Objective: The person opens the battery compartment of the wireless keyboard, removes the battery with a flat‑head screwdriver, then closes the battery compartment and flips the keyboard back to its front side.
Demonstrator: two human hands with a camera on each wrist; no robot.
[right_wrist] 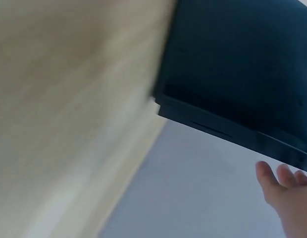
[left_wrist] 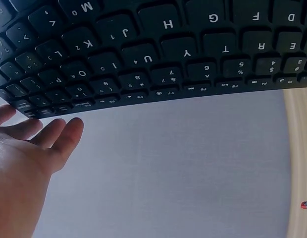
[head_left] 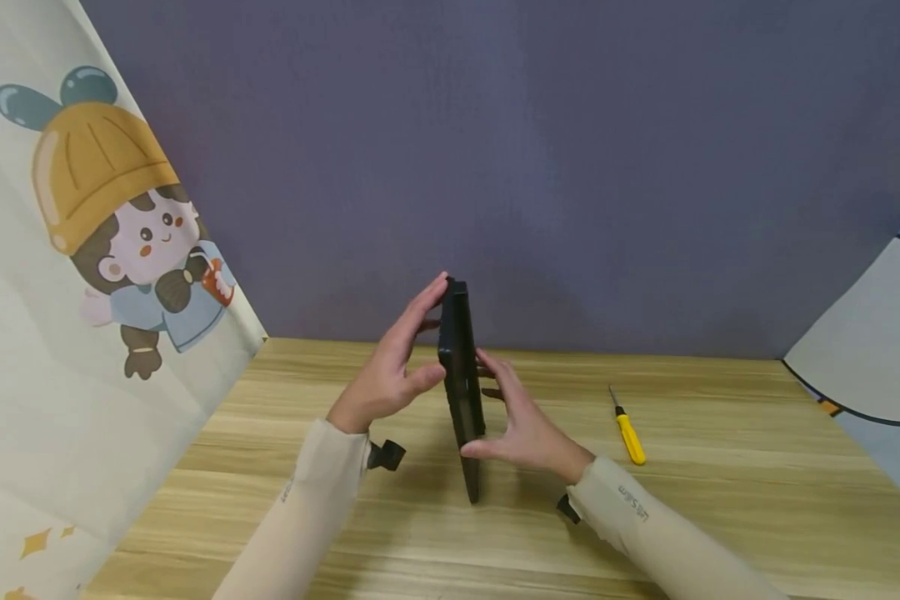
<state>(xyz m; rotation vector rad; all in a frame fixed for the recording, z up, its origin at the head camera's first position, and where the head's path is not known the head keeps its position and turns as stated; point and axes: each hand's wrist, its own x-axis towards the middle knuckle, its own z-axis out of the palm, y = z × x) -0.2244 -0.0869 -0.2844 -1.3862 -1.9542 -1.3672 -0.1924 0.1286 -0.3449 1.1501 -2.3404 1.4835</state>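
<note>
A black keyboard (head_left: pixel 461 375) stands tilted up on its edge, seen nearly edge-on in the head view. My left hand (head_left: pixel 390 367) holds its left side, fingers reaching the top far corner and thumb against the side. Its lettered keys (left_wrist: pixel 168 49) fill the top of the left wrist view, with the left fingertips at one corner. On the other side, my right hand (head_left: pixel 521 417) holds the keyboard, thumb at the near edge and fingers farther back. The smooth dark underside (right_wrist: pixel 237 64) shows in the right wrist view. Part of the fingers is hidden behind the keyboard.
A screwdriver (head_left: pixel 630 437) with a yellow handle lies on the wooden table (head_left: pixel 720 500), to the right of the right hand. A grey-purple backdrop (head_left: pixel 570 167) rises behind the table. A cartoon-printed cloth (head_left: pixel 37 333) hangs at the left.
</note>
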